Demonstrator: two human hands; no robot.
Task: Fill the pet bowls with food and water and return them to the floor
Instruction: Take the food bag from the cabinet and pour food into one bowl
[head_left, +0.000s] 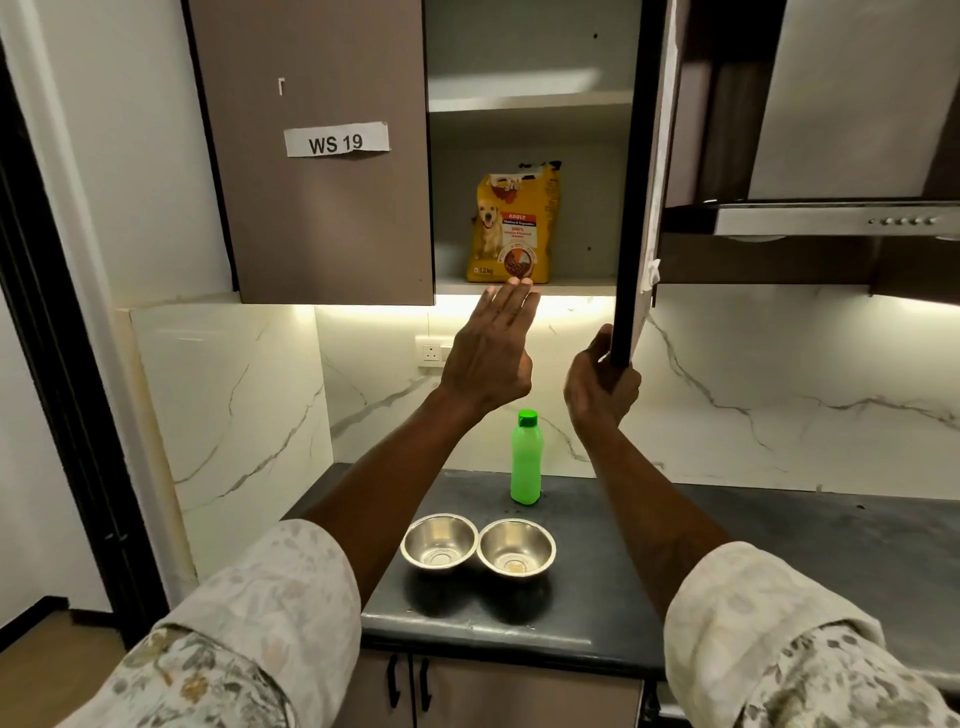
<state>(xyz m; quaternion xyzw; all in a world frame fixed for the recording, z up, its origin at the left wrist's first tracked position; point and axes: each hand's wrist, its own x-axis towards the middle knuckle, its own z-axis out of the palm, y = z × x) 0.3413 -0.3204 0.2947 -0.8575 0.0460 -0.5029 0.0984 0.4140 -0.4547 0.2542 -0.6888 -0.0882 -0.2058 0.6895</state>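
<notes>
your right hand (602, 387) grips the lower edge of the open cabinet door (641, 171). your left hand (491, 353) is flat and empty, fingertips at the shelf lip just below the yellow dog food bag (511, 228). two empty steel bowls (478, 545) sit touching on the dark tabletop (779, 545), a green bottle (525, 460) upright behind them. the bag's top looks torn open; tipping it as you pull could spill kibble, or it could drop onto the bottle.
</notes>
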